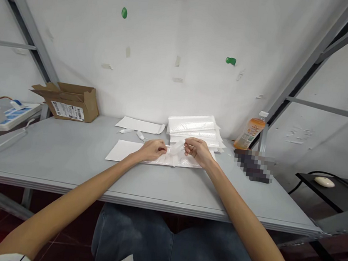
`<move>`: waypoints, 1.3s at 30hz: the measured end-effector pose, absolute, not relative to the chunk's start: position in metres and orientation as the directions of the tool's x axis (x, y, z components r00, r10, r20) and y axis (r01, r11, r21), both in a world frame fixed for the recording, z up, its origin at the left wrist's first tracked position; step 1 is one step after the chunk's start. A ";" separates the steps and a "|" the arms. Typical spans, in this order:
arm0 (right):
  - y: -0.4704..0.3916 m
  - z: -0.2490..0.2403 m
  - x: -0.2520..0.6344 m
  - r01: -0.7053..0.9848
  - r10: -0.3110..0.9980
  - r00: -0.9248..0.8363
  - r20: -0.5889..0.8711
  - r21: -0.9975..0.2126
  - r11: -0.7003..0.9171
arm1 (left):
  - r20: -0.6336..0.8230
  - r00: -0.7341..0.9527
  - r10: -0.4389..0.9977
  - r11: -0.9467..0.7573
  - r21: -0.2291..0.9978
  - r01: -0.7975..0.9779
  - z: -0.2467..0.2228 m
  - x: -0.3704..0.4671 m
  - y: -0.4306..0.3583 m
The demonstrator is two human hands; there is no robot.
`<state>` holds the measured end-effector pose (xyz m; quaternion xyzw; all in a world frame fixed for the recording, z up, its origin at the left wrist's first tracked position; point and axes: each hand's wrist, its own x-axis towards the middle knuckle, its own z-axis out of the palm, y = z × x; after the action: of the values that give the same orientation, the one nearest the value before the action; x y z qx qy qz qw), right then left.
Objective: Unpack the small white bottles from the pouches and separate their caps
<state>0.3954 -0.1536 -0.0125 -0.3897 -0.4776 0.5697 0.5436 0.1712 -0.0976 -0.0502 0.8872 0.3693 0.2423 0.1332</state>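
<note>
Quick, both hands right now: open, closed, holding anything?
Left hand: fingers curled at the white packet; grip can't be told.
Right hand: closed, pinching translucent film.

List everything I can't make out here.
In the head view:
Left hand: exact contact, hidden by the hand itself.
White packet: partly covered by that hand.
Cardboard box: inside bottom, hidden by its walls.
Dark object: details, blurred by pixelation.
Bottle: fine label text, too small.
</note>
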 end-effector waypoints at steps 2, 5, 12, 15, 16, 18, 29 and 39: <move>-0.153 -0.016 0.393 -0.221 0.993 -0.111 0.030 -0.975 0.005 | 0.346 0.604 0.718 -0.695 0.401 0.596 -0.053 0.172 -0.099; -0.150 -0.021 0.394 -0.200 0.998 -0.056 -0.010 -0.979 -0.021 | 0.378 0.592 0.712 -0.702 0.421 0.575 -0.056 0.172 -0.099; -0.148 -0.023 0.396 -0.169 0.999 0.046 -0.019 -0.986 -0.011 | 0.421 0.497 0.759 -0.649 0.556 0.519 -0.055 0.171 -0.099; -0.149 -0.021 0.394 -0.165 0.999 0.047 -0.026 -0.986 -0.018 | 0.435 0.477 0.764 -0.641 0.598 0.481 -0.054 0.173 -0.100; -0.150 -0.021 0.393 -0.173 0.999 0.035 -0.033 -0.985 -0.027 | 0.437 0.472 0.766 -0.637 0.612 0.468 -0.054 0.174 -0.100; -0.152 -0.021 0.388 -0.197 0.999 -0.007 -0.046 -0.979 -0.046 | 0.430 0.459 0.778 -0.620 0.648 0.443 -0.055 0.176 -0.100; -0.156 -0.017 0.384 -0.157 0.986 -0.161 -0.047 -0.985 -0.073 | 0.370 0.441 0.818 -0.535 0.772 0.344 -0.050 0.177 -0.101; -0.156 -0.015 0.387 -0.044 0.999 -0.026 -0.048 -0.998 -0.049 | 0.398 0.426 0.812 -0.554 0.757 0.347 -0.052 0.178 -0.100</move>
<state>0.3873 -0.1560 -0.0154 -0.4946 -0.4826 0.5291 0.4924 0.1776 -0.0997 -0.0520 0.7903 0.3667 0.3902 0.2978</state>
